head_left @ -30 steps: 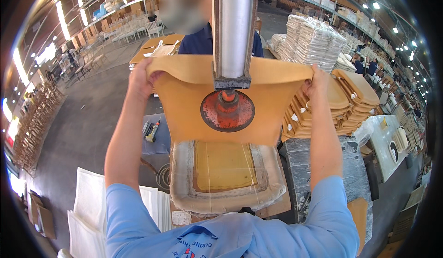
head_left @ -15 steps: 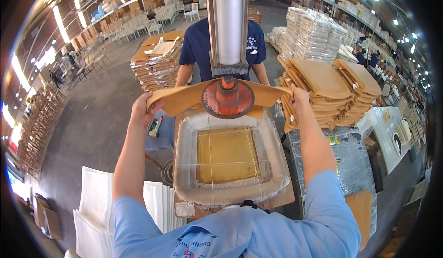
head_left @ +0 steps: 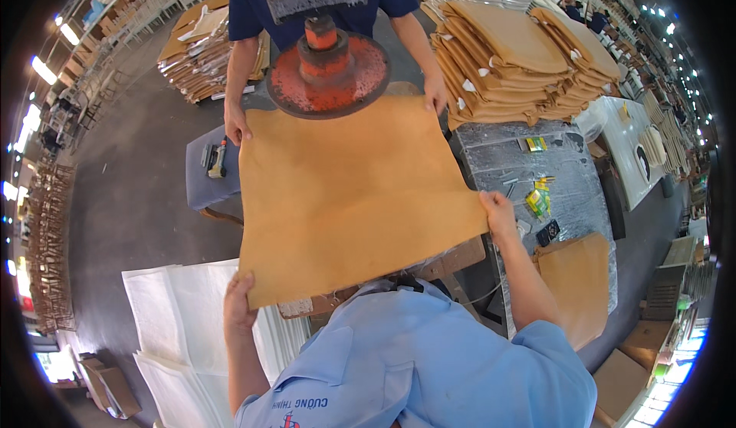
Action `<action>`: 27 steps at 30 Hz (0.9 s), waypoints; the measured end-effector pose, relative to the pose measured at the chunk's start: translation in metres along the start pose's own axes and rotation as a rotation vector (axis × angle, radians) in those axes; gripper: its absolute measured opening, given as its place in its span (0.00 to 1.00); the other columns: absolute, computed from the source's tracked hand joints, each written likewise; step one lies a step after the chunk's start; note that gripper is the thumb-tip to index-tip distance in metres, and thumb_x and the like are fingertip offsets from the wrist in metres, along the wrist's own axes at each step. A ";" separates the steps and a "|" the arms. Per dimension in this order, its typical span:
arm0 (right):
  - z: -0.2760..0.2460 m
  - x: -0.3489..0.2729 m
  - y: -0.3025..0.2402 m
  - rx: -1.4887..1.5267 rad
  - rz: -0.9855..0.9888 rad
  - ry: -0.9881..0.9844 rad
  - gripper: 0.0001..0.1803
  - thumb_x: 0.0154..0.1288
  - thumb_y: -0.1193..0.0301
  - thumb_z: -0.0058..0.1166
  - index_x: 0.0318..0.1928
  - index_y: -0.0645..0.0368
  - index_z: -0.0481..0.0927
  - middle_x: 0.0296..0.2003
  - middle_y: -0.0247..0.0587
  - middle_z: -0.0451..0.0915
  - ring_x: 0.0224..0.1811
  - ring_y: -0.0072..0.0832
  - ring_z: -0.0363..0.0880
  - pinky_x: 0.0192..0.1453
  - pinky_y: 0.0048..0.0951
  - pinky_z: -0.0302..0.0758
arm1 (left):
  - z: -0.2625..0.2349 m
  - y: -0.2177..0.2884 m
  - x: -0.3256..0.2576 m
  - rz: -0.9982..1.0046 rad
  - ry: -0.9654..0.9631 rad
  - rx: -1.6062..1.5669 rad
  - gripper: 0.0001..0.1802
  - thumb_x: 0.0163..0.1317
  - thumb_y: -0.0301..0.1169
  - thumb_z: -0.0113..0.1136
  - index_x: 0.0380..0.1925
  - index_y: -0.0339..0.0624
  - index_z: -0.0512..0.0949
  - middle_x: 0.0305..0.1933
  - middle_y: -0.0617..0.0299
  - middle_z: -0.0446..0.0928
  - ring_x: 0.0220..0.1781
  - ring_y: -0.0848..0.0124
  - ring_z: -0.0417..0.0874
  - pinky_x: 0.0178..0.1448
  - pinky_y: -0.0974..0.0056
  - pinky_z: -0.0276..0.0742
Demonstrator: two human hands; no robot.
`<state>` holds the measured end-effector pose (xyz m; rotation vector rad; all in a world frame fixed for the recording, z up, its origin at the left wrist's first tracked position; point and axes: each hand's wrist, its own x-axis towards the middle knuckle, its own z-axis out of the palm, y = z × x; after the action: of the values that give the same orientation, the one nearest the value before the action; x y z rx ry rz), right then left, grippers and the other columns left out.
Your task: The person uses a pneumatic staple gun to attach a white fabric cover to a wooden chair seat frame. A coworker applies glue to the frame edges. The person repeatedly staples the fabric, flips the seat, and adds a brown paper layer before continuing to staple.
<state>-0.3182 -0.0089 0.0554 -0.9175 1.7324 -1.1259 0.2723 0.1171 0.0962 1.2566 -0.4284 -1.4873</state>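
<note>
A tan leather-like sheet (head_left: 353, 206) is stretched out in front of me, bending a little across its middle. My left hand (head_left: 240, 303) pinches its near left corner, and my right hand (head_left: 500, 215) grips its near right corner. A co-worker in a dark blue shirt holds the two far corners with a left-side hand (head_left: 237, 125) and a right-side hand (head_left: 435, 95). Over the sheet's far edge hangs a round red press plate (head_left: 330, 75). The white padded frame is hidden beneath the sheet; a bit of brown board (head_left: 464, 258) shows at the near right.
On the right, a plastic-covered table (head_left: 491, 152) carries small yellow-green packets (head_left: 539, 200) and stacked tan covers (head_left: 529, 52). A blue padded stool (head_left: 205, 171) with a power tool (head_left: 218, 160) on it stands left. White sheets (head_left: 180, 305) lean at the lower left.
Both my hands have come down toward me, pulling the tan sheet out flat over the white padded frame. The co-worker's hands now hold its far corners. My view has tilted downward.
</note>
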 end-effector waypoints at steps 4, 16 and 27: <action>-0.002 -0.030 0.054 -0.095 0.101 -0.038 0.15 0.77 0.62 0.63 0.39 0.62 0.84 0.30 0.26 0.78 0.35 0.17 0.73 0.42 0.26 0.71 | -0.018 -0.045 -0.005 -0.076 0.092 0.159 0.19 0.77 0.28 0.59 0.63 0.31 0.78 0.61 0.55 0.85 0.61 0.66 0.86 0.65 0.61 0.82; -0.001 -0.035 0.068 -0.135 0.076 -0.020 0.12 0.79 0.66 0.60 0.40 0.61 0.82 0.25 0.25 0.74 0.26 0.16 0.69 0.31 0.27 0.66 | -0.041 -0.072 0.020 -0.041 -0.005 0.255 0.18 0.79 0.31 0.59 0.63 0.35 0.77 0.59 0.59 0.85 0.59 0.72 0.86 0.64 0.63 0.82; 0.006 -0.038 0.071 -0.101 0.093 -0.029 0.12 0.81 0.65 0.59 0.39 0.60 0.81 0.25 0.26 0.74 0.25 0.16 0.70 0.30 0.26 0.66 | -0.047 -0.076 0.020 -0.006 0.036 0.242 0.13 0.78 0.31 0.62 0.56 0.36 0.80 0.53 0.61 0.87 0.52 0.74 0.87 0.59 0.65 0.83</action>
<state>-0.3078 0.0467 -0.0024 -0.9002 1.8025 -0.9676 0.2787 0.1423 0.0077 1.4727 -0.5951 -1.4465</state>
